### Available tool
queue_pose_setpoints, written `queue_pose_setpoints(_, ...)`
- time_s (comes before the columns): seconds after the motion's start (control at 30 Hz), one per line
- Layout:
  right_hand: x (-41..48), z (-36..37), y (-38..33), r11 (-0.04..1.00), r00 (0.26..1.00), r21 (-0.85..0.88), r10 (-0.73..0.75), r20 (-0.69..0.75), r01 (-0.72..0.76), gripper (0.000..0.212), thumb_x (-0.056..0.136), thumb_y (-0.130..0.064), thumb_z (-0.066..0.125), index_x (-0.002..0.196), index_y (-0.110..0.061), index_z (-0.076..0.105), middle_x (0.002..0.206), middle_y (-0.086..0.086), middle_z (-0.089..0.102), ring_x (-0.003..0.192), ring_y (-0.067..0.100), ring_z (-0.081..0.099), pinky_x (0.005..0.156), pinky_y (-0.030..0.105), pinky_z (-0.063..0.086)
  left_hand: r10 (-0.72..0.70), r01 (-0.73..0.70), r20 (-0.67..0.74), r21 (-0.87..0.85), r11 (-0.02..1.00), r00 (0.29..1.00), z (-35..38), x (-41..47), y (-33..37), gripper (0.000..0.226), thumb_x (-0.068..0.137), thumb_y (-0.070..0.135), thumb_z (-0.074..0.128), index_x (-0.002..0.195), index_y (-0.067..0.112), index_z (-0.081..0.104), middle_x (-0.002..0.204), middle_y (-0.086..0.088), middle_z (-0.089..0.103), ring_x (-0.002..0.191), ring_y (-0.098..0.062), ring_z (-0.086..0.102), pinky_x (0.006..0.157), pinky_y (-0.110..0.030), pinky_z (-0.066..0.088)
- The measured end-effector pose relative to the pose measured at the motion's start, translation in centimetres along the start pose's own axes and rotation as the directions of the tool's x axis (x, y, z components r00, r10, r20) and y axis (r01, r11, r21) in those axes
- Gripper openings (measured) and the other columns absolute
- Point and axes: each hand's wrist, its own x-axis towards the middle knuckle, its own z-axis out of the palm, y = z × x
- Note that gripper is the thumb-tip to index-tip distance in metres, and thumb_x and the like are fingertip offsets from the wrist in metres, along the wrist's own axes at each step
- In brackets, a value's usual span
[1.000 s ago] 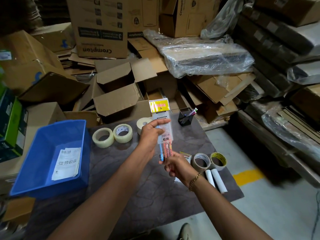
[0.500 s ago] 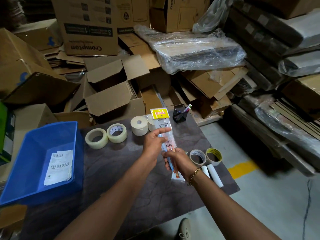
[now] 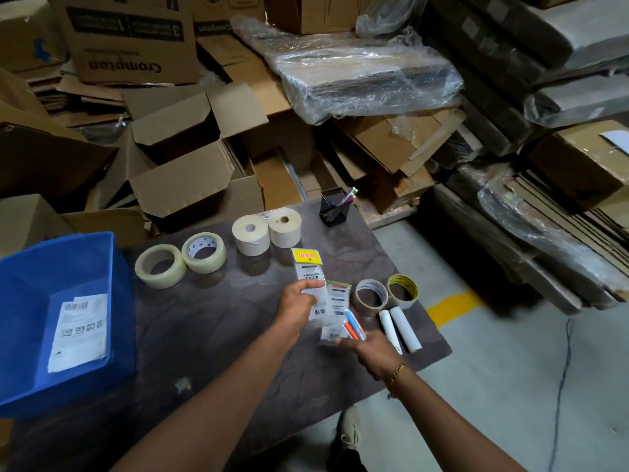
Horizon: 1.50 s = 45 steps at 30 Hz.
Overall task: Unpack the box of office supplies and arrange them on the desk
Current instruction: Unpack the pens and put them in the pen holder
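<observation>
On the dark desk (image 3: 211, 338), my left hand (image 3: 297, 306) grips the middle of a clear pen pack with a yellow header (image 3: 308, 259), held low and tilted. My right hand (image 3: 369, 349) pinches the pack's lower end, where orange and blue pens (image 3: 354, 324) show. A second, similar pack (image 3: 340, 294) lies flat just beneath. At the desk's left end stands the blue bin (image 3: 112, 267), with only a printed sheet (image 3: 80, 332) inside.
Two clear tape rolls (image 3: 160, 271) and two cream rolls (image 3: 251, 236) line the desk's back. Two brown tape rolls (image 3: 371, 297) and two white tubes (image 3: 405, 330) sit at the right edge. A black pen holder (image 3: 335, 210) stands at the far corner. Open cardboard boxes (image 3: 190, 165) crowd behind.
Both hands have lowered the pen pack from upright in the air down to the desk, over the second pack. The view has tilted downward.
</observation>
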Motion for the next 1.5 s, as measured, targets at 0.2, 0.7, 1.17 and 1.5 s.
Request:
queue_pose_setpoints(0.2,-0.6,-3.1,3.1,0.995,0.978,0.083,0.074,-0.197,-0.059,0.033,0.08,-0.035,0.076,0.063,-0.02,0.052,0.042,-0.008,0.044,0.039,0.01,0.038,0.037,0.02,0.028,-0.237,0.213,0.141,0.168,0.963,0.961,2.8,1.7,-5.2,0.039,0.082,-0.017,0.05,0.109,0.005,0.069,0.114,-0.013,0.066,0.093,-0.023,0.062,0.071,-0.026,0.053)
queue_pose_setpoints(0.7,0.6,-4.1,-5.4,0.828,0.954,0.501,-0.126,-0.272,0.252,0.06,0.083,-0.072,0.052,0.056,-0.019,0.058,0.065,0.015,0.058,0.063,0.028,0.057,0.066,0.039,0.048,-0.459,0.47,0.384,0.071,0.88,0.801,7.2,-2.0,-2.9,0.038,0.095,0.045,0.046,0.079,0.017,0.066,0.075,-0.002,0.068,0.064,-0.018,0.066,0.063,-0.028,0.052)
queue_pose_setpoints(1.17,8.1,-7.6,-9.7,0.914,0.928,0.168,-0.355,-0.112,0.37,0.043,0.086,-0.05,0.065,0.083,-0.007,0.069,0.084,0.011,0.074,0.08,0.017,0.071,0.081,0.038,0.055,-0.356,0.367,0.087,-0.185,0.912,0.93,10.4,4.6,0.9,0.04,0.097,0.035,0.047,0.06,0.02,0.05,0.044,0.005,0.035,0.032,-0.004,0.025,0.036,-0.014,0.016)
queue_pose_setpoints(1.5,18.6,-11.6,-15.9,0.926,0.931,0.095,-0.362,-0.044,0.365,0.048,0.095,-0.054,0.044,0.091,-0.016,0.074,0.085,0.005,0.073,0.077,0.007,0.066,0.067,0.021,0.051,-0.331,0.34,0.084,-0.308,0.888,0.94,16.4,13.9,7.3,0.035,0.095,0.039,0.046,0.064,0.023,0.053,0.045,0.011,0.043,0.04,-0.002,0.03,0.034,-0.014,0.017)
